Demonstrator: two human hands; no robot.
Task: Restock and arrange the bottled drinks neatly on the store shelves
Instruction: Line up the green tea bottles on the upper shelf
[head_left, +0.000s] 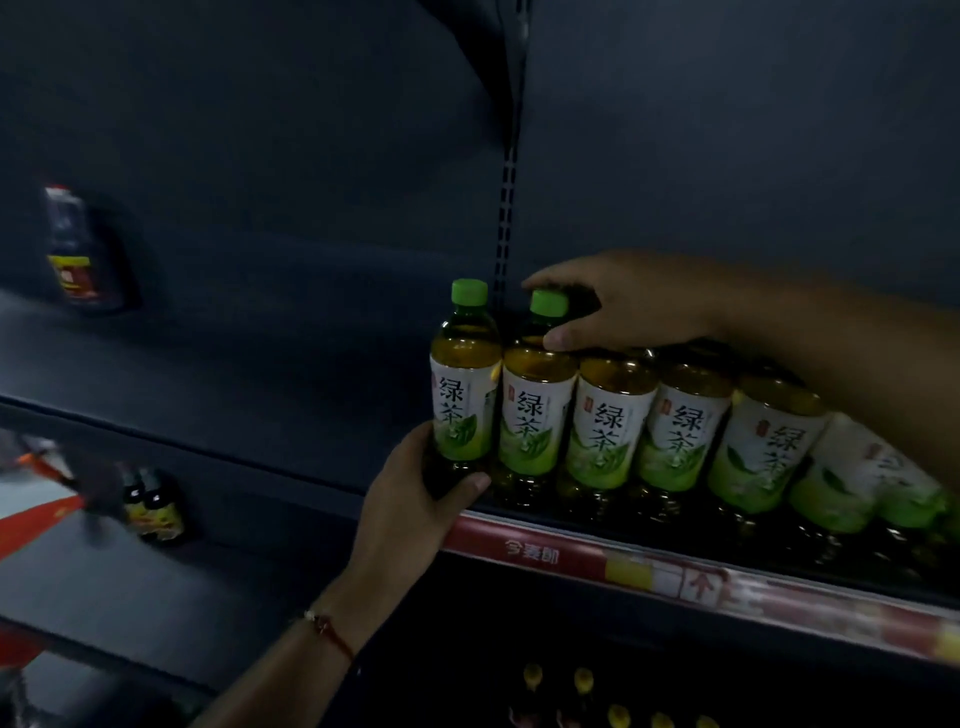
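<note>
Several green tea bottles with white-and-green labels stand in a row on a dark shelf (571, 558) at the right. My left hand (415, 493) grips the base of the leftmost bottle (464, 384), which stands upright at the row's left end. My right hand (628, 301) reaches in from the right and holds the neck of the second bottle (535, 410) just under its green cap. The bottles further right (680, 436) touch one another; those at the far right lean and are partly hidden by my right forearm.
The shelf's front edge carries a red and yellow price strip (670, 574). Yellow-capped bottles (584, 680) stand on the shelf below. In the dim left bay are a dark bottle (70, 249) high up and small dark bottles (153, 504) lower down. A slotted upright (506, 208) divides the bays.
</note>
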